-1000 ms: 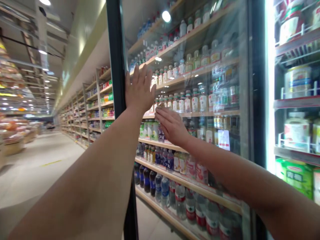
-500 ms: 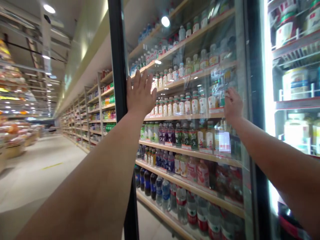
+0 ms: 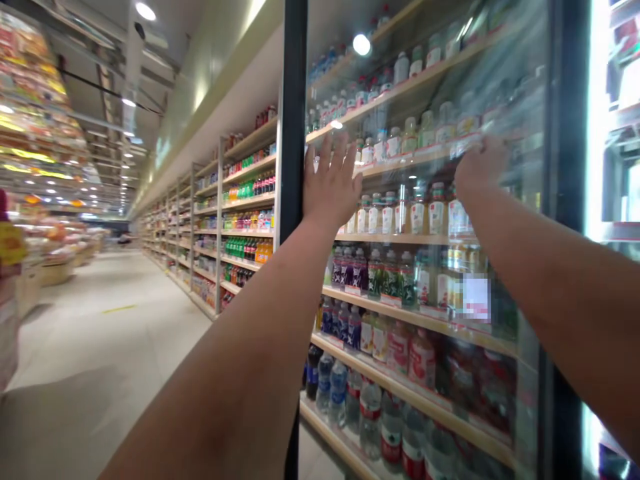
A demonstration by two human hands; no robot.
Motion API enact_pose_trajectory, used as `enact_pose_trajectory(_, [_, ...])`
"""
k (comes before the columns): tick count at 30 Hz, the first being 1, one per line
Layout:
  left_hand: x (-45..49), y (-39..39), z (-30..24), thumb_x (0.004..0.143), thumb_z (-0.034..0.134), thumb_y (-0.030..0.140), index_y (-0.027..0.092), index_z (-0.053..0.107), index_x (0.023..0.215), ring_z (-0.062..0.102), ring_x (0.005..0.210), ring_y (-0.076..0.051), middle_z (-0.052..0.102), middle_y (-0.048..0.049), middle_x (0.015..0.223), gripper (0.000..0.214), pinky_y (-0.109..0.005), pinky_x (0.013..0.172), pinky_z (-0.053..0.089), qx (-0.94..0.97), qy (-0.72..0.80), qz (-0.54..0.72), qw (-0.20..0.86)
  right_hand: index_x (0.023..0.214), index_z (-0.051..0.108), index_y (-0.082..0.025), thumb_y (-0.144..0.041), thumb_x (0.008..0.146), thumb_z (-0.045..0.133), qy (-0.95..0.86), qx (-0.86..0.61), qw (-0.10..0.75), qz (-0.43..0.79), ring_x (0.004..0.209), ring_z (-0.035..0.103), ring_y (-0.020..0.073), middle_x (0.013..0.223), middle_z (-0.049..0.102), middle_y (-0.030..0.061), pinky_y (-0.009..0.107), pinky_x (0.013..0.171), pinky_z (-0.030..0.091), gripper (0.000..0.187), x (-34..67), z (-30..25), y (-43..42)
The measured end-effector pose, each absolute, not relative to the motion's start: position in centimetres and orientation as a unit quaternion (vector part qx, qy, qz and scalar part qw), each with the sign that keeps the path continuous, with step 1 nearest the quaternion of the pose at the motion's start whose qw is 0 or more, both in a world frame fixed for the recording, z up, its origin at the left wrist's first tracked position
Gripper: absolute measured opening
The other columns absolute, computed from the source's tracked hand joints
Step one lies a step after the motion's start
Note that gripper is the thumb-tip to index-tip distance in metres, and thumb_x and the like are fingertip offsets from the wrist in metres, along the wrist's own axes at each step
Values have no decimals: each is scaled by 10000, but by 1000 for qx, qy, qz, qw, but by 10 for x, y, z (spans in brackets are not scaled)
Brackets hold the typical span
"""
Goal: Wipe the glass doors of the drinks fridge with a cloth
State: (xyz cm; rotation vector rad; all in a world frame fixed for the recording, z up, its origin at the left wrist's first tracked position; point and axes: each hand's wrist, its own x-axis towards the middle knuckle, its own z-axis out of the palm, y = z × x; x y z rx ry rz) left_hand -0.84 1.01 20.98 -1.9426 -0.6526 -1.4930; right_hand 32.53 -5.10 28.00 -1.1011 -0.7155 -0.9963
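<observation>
A glass cooler door with a dark frame stands swung outward before me. My left hand lies against the glass beside the frame's left edge, fingers stretched and spread, holding nothing. Higher up toward the door's right side is my right hand, its fingers curled in close to the pane. What those fingers hold, if anything, is too blurred to make out. Bottles on shelves show through the glass behind both hands. A pale blurred-out label is on the pane below my right hand.
To the right, the lit cooler interior has stocked racks. Long drink shelves run away on the left, beside a pale floor aisle. Produce displays stand across the aisle. Large bottles fill the lowest shelf behind the door.
My right hand has moved up across the glass, its fingers still curled. My left hand stays spread by the frame. The whole view has turned left, so the door sits further right.
</observation>
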Motion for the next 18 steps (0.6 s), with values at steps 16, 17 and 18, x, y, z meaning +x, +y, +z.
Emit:
enact_pose_trajectory(16, [-8, 11, 208, 967, 205, 456, 272, 258, 1609, -6, 1582, -156, 109, 121, 1692, 670, -406, 1296, -64, -723, -276, -550, 313, 1461, 395, -49, -105, 1043, 398, -572, -464, 446, -509, 1489, 313, 167, 1647, 322, 103, 399, 1265, 225, 422, 151, 332, -37])
enact_pose_trajectory(17, [-9, 11, 208, 966, 204, 460, 275, 258, 1610, -7, 1582, -154, 106, 125, 1691, 672, -402, 1296, -64, -725, -277, -548, 312, 1447, 408, -23, -100, 1038, 386, -562, -469, 453, -508, 1483, 324, 184, 1627, 347, 141, 417, 1253, 227, 416, 167, 334, -42])
enact_pose_trajectory(18, [-9, 11, 208, 966, 199, 458, 269, 260, 1610, -5, 1583, -157, 105, 122, 1692, 674, -405, 1296, -64, -725, -276, -547, 313, 1421, 435, -4, -99, 1034, 372, -550, -472, 463, -509, 1462, 360, 198, 1590, 394, 175, 435, 1236, 238, 404, 185, 335, -48])
